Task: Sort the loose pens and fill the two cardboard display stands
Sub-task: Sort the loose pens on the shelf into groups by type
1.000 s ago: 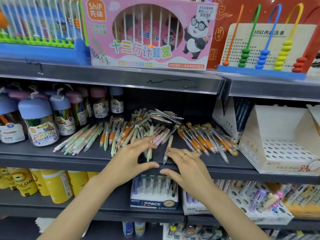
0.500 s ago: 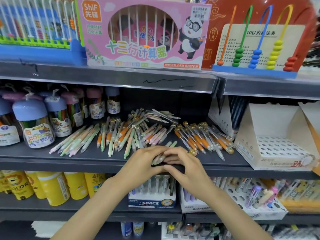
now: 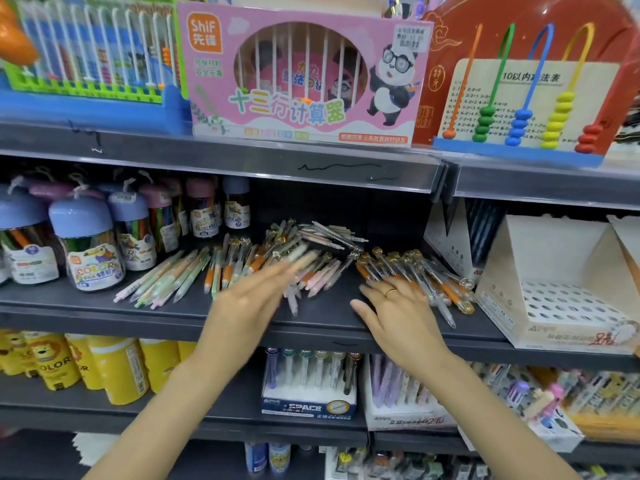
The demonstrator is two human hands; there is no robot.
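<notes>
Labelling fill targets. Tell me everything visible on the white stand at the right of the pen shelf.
The stand looks like white cardboard: a tall sloped back, angled side walls, and a low front tray punched with rows of round holes, all empty. Its front lip carries small print. It sits upright on the dark shelf, right of the orange pens. No hand touches it.

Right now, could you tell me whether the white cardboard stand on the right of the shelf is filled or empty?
Empty. The white cardboard stand shows rows of open holes with no pens standing in them.

Hands parted: left hand [image 3: 256, 299] swept toward pens [image 3: 277, 261], right hand [image 3: 398, 310] onto orange-grip pens [image 3: 415, 271].
</notes>
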